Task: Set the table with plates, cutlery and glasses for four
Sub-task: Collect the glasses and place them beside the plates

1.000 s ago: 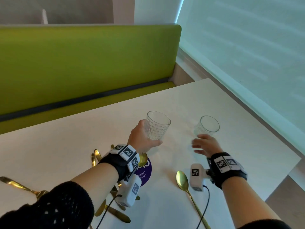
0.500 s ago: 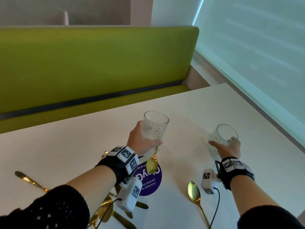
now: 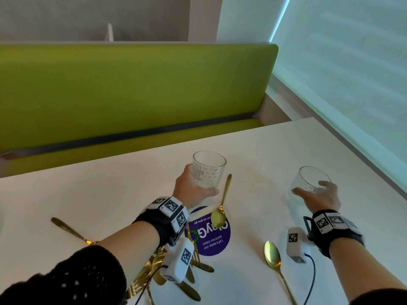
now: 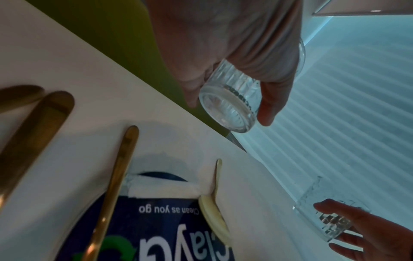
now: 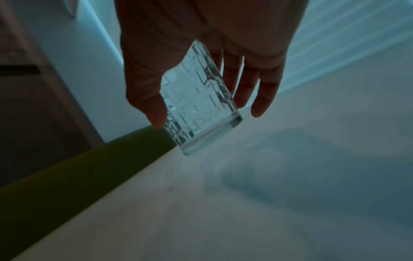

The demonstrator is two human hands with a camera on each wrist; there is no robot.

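Observation:
My left hand [image 3: 195,187] grips a clear patterned glass [image 3: 209,172] upright above the white table [image 3: 88,205]; in the left wrist view its base [image 4: 230,113] hangs clear of the tabletop. My right hand [image 3: 311,191] holds a second glass [image 3: 313,180] near the table's right edge, thumb on one side and fingers on the other. In the right wrist view this glass [image 5: 196,106] is tilted and lifted off the surface. Gold cutlery lies nearby: one spoon [image 3: 222,205] on a purple sticker, another spoon [image 3: 274,263] by my right wrist, and a pile [image 3: 189,276] under my left wrist.
A round purple sticker [image 3: 211,236] is stuck on the table between my arms. One gold piece of cutlery [image 3: 70,230] lies apart at the left. A green bench [image 3: 132,89] runs along the far edge, and a window blind [image 3: 341,73] borders the right side.
My right hand reached the second glass, closed round it and lifted it. The left hand kept its glass, and a spoon under it has come into sight.

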